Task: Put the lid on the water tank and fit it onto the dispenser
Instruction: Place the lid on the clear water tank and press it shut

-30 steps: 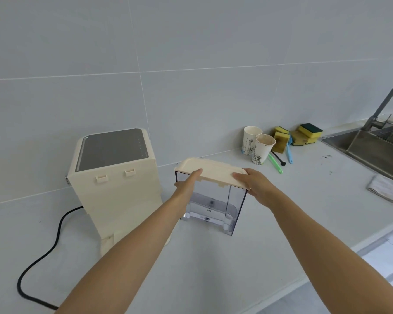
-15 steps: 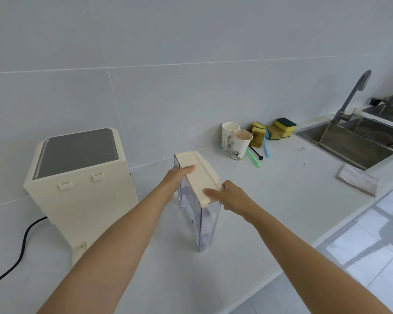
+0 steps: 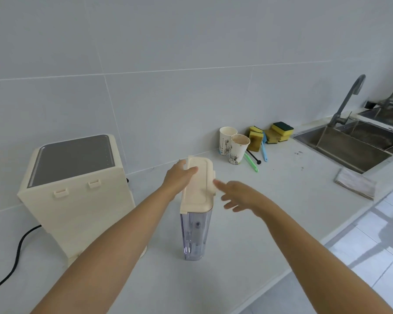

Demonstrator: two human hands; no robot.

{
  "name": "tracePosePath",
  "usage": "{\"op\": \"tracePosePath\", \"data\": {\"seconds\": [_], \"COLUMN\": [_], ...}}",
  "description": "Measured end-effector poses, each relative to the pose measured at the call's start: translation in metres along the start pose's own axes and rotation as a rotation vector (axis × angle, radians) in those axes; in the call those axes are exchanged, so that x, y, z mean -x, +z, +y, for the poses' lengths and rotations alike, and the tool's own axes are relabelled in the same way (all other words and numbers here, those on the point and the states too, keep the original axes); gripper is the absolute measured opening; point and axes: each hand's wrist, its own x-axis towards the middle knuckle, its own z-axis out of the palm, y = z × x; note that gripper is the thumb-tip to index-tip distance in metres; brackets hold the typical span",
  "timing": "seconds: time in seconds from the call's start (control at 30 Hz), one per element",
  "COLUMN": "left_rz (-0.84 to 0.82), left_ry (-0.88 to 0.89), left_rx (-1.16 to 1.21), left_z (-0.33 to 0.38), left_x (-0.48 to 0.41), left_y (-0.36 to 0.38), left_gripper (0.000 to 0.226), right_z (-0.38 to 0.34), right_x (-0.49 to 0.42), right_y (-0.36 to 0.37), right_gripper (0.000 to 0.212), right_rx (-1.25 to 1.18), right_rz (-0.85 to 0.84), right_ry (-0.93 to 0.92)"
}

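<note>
While my forearms fill the bottom of the frame, I work up from them to the water tank, which stands upright on the white countertop at centre frame, narrow end toward me. Its clear walls look like hard, thin plastic, stiff but slick, and I judge it light, since I can see little or no water inside. The cream lid sits across its top and looks seated, though I cannot tell whether it has clicked home.

My left hand lies on the far left of the lid, thumb over the top and fingers down the side, a loose clasp rather than a pinch. My right hand is spread and holds nothing, fingertips just beside the lid's right edge near a small tab.

For the lift I would take the tank by both long sides low under the lid rim, not by the lid alone, which could pop off. Being tall and narrow, it would tip easily.

To the left of the tank, just beside it, stands the cream dispenser, its two hooks facing me, black cord trailing to lower left. Farther back, upper right of centre, are two paper cups, sponges, then the sink and faucet.
</note>
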Motion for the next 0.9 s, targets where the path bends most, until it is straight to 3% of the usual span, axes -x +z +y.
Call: {"op": "tracePosePath", "data": {"seconds": [0.13,0.3,0.57,0.9], "left_rz": [0.17,0.167,0.172,-0.003], "left_ry": [0.204,0.413,0.401,0.344], "left_rx": [-0.359,-0.653,-0.766,-0.788], "left_z": [0.013,0.009,-0.02,-0.027], "left_x": [0.033,0.064,0.065,0.068], "left_y": [0.005,0.02,0.022,0.004], "left_gripper": [0.05,0.049,0.057,0.056], "right_z": [-0.013,-0.039,-0.064,-0.054], "right_x": [-0.017,-0.036,-0.075,-0.075], "right_y": [-0.023,-0.011,0.025,0.028], "right_gripper": [0.064,0.052,0.051,0.048], "right_rx": [-0.049,0.1,0.4,0.505], "right_rz": [0.211,0.14,-0.022,0.082], "right_ry": [-0.131,-0.329,-0.349,-0.225]}}
